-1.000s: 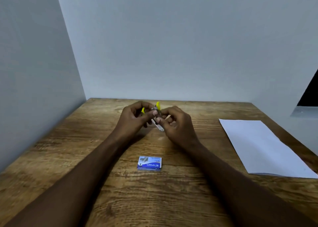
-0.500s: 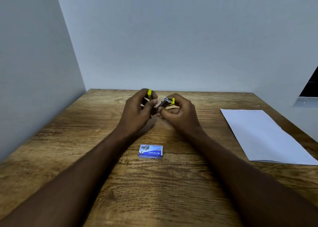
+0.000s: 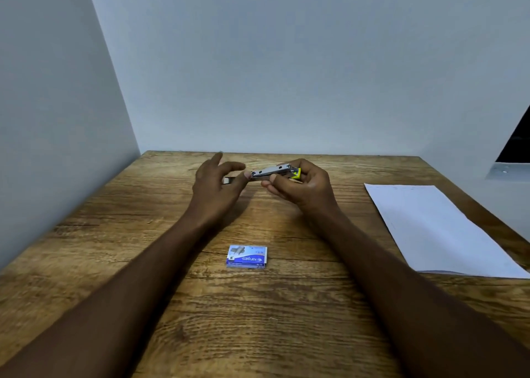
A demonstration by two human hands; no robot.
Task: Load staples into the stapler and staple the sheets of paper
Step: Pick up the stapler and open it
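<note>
Stapler (image 3: 275, 172) is up off the worktop (image 3: 258, 320), pinched in the right hand (image 3: 304, 187) with the fingers (image 3: 271, 180) curled round its yellow back end, metal magazine pointing left toward the other hand. Left hand (image 3: 213, 185) is mostly spread, fingers loose, thumb tip touching the front end of the magazine. There's a small metal bit poking out just behind that palm, and honestly I can't tell if it's being held or what part it is.

Looks to me like the opening-up step, with loading not started yet. The staple box (image 3: 247, 256) is shut, lying flat on the worktop well below both hands, between the forearms. The sheets of paper (image 3: 436, 228) sit well off to the right of the right hand, untouched.

How I'd do this bit well:
- keep the right hand's grip back on the yellow end so the channel stays clear
- hold the magazine level, open side up, or the strip will slide out
- use the free left hand to fetch and open the box, rather than putting the stapler down
- drop the strip in legs down, then close it gently so nothing jams

Small stapler, springy parts, so go slow.
</note>
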